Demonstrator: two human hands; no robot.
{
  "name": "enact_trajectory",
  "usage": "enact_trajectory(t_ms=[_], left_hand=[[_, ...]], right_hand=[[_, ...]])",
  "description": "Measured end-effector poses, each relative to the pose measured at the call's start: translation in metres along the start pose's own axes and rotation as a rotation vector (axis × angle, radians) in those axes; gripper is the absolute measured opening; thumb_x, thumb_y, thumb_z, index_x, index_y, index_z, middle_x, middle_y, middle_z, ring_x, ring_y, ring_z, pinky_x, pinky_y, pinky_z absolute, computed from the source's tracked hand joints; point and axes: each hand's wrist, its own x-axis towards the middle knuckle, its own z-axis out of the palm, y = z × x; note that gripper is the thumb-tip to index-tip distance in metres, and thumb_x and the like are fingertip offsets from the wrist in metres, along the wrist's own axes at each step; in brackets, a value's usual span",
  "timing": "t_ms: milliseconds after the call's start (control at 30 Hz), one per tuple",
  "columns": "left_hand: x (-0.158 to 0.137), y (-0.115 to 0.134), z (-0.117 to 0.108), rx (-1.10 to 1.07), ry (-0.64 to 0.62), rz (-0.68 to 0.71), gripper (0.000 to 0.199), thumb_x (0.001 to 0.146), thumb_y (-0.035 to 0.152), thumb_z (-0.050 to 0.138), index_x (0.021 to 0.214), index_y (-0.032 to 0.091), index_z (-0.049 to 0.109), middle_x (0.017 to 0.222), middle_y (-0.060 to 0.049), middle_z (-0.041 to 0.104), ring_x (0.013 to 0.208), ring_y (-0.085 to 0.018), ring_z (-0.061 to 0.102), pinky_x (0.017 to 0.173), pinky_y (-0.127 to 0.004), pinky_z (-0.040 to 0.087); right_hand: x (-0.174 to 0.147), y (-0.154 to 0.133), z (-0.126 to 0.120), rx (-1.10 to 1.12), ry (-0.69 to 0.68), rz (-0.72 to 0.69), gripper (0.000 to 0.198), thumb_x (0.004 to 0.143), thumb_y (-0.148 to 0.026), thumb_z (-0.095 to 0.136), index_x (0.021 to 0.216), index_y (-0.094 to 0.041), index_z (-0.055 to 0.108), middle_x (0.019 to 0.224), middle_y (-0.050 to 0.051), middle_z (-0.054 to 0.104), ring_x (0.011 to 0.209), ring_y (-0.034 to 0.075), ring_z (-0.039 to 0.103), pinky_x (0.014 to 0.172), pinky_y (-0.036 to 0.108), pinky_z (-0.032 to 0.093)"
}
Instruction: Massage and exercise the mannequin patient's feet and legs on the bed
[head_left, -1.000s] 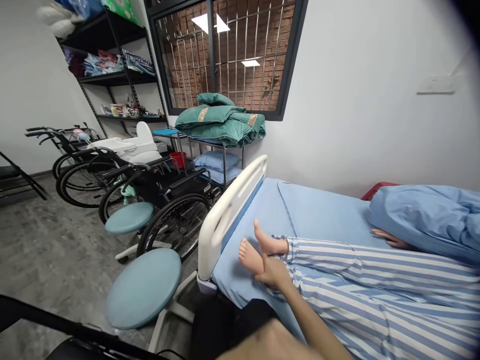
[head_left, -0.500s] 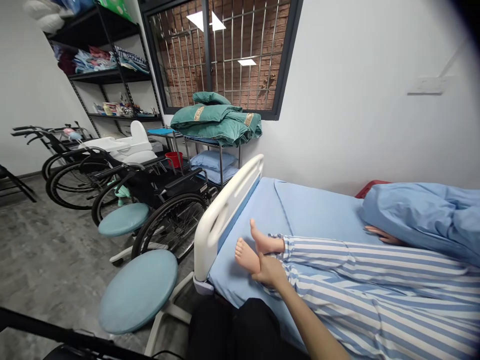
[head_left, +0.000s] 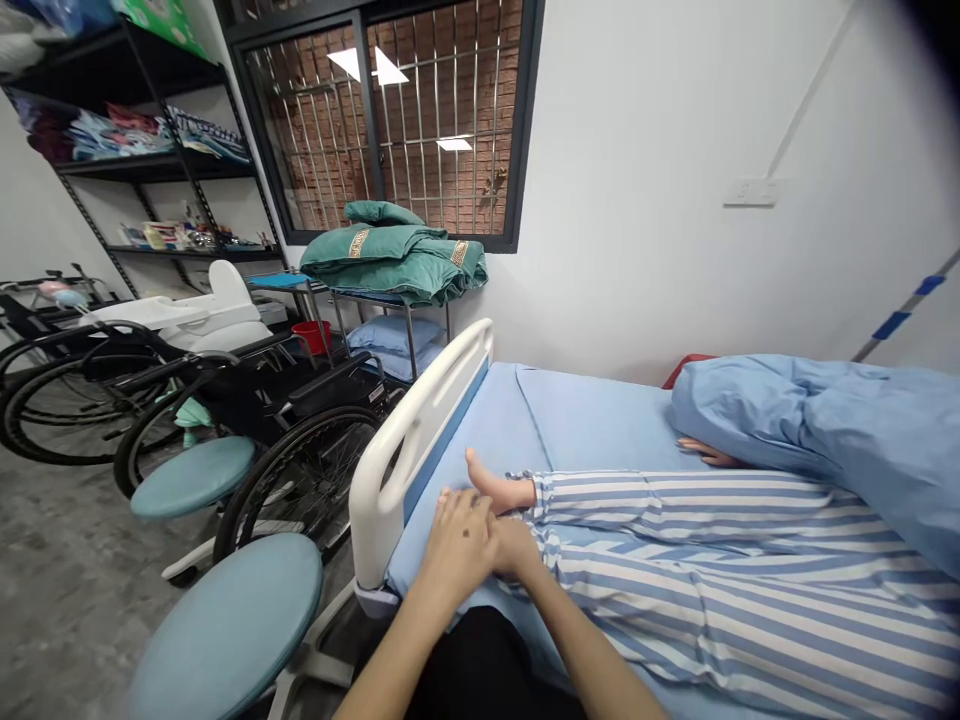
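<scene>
Two bare feet in blue-and-white striped trousers [head_left: 637, 580] point up near the bed's foot end. My left hand [head_left: 463, 545] lies over the nearer foot [head_left: 443, 494], its fingers bent across the top, so only the toes show. Wrapped round the ankle of that same foot is my right hand [head_left: 517, 548], touching or almost touching the left. Beside them the farther foot [head_left: 495, 490] rests free of both hands. The soles and my fingertips are mostly hidden.
A white footboard [head_left: 375, 500] closes the left end of the bed. Blue bedding [head_left: 795, 420] covers the figure at right, with a hand [head_left: 709, 452] poking out. Round stools [head_left: 232, 625] and a wheelchair [head_left: 315, 470] stand left. Green quilts [head_left: 405, 262] lie stacked on a trolley.
My left hand has come into view and now covers the nearer foot. My right hand stays at the ankle. The view has shifted to the right.
</scene>
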Motion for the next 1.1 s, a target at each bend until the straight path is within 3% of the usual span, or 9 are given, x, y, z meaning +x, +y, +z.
enact_trajectory(t_ms=[133, 300, 433, 567, 700, 867, 1000, 1100], left_hand=[[0.012, -0.023, 0.027, 0.133, 0.030, 0.001, 0.034, 0.074, 0.017, 0.041, 0.103, 0.012, 0.057, 0.109, -0.012, 0.055, 0.108, -0.026, 0.043, 0.092, -0.039, 0.035], [0.012, -0.027, 0.047, 0.177, 0.008, 0.050, 0.029, 0.075, 0.019, 0.041, 0.099, 0.017, 0.058, 0.101, -0.008, 0.059, 0.106, -0.024, 0.045, 0.103, -0.051, 0.013], [0.016, -0.025, 0.056, 0.221, -0.020, 0.070, 0.027, 0.075, 0.019, 0.042, 0.097, 0.020, 0.058, 0.099, -0.007, 0.060, 0.098, -0.022, 0.049, 0.102, -0.053, 0.009], [0.026, -0.031, 0.058, 0.301, -0.024, 0.083, 0.026, 0.075, 0.018, 0.042, 0.093, 0.019, 0.059, 0.098, -0.008, 0.060, 0.096, -0.023, 0.049, 0.098, -0.049, 0.021], [0.038, -0.043, 0.055, 0.446, 0.024, -0.007, 0.033, 0.074, 0.018, 0.041, 0.101, 0.012, 0.058, 0.114, -0.015, 0.051, 0.105, -0.027, 0.043, 0.083, -0.037, 0.037], [0.046, -0.049, 0.050, 0.512, -0.060, -0.091, 0.058, 0.072, 0.024, 0.042, 0.125, 0.000, 0.037, 0.112, -0.020, 0.051, 0.103, -0.030, 0.045, 0.079, -0.037, 0.040], [0.053, -0.046, 0.047, 0.528, -0.213, -0.147, 0.056, 0.074, 0.027, 0.040, 0.125, 0.003, 0.039, 0.108, -0.019, 0.055, 0.097, -0.030, 0.051, 0.078, -0.039, 0.040], [0.060, -0.046, 0.048, 0.519, -0.252, -0.145, 0.056, 0.075, 0.030, 0.040, 0.125, 0.006, 0.038, 0.107, -0.018, 0.057, 0.097, -0.030, 0.053, 0.081, -0.039, 0.040]], right_hand=[[0.005, 0.003, 0.008, -0.078, 0.046, -0.003, 0.060, 0.056, -0.045, 0.063, 0.104, -0.011, 0.050, 0.086, 0.014, 0.064, 0.079, 0.032, 0.061, 0.068, 0.038, 0.044], [0.007, 0.006, 0.012, -0.061, 0.103, -0.048, 0.051, 0.058, -0.040, 0.058, 0.099, -0.011, 0.050, 0.082, 0.014, 0.065, 0.075, 0.031, 0.062, 0.065, 0.036, 0.045], [0.007, 0.006, 0.010, -0.029, 0.100, -0.048, 0.050, 0.058, -0.038, 0.059, 0.099, -0.012, 0.049, 0.083, 0.014, 0.065, 0.076, 0.031, 0.062, 0.065, 0.037, 0.045], [0.005, 0.006, 0.006, -0.017, 0.070, -0.032, 0.054, 0.054, -0.042, 0.063, 0.097, -0.012, 0.051, 0.085, 0.015, 0.064, 0.078, 0.031, 0.062, 0.066, 0.036, 0.045], [0.003, 0.006, 0.001, -0.022, 0.039, -0.022, 0.060, 0.053, -0.045, 0.065, 0.101, -0.012, 0.050, 0.090, 0.016, 0.063, 0.081, 0.031, 0.061, 0.068, 0.038, 0.046], [0.002, 0.007, 0.002, -0.005, 0.073, -0.047, 0.057, 0.053, -0.043, 0.066, 0.098, -0.012, 0.051, 0.088, 0.015, 0.064, 0.079, 0.031, 0.061, 0.067, 0.037, 0.047], [0.001, 0.009, 0.004, 0.016, 0.114, -0.077, 0.053, 0.054, -0.041, 0.066, 0.097, -0.012, 0.052, 0.087, 0.015, 0.064, 0.078, 0.031, 0.062, 0.066, 0.037, 0.047], [0.001, 0.011, 0.005, 0.025, 0.110, -0.091, 0.054, 0.053, -0.043, 0.065, 0.096, -0.012, 0.053, 0.085, 0.014, 0.065, 0.076, 0.031, 0.062, 0.065, 0.038, 0.047]])
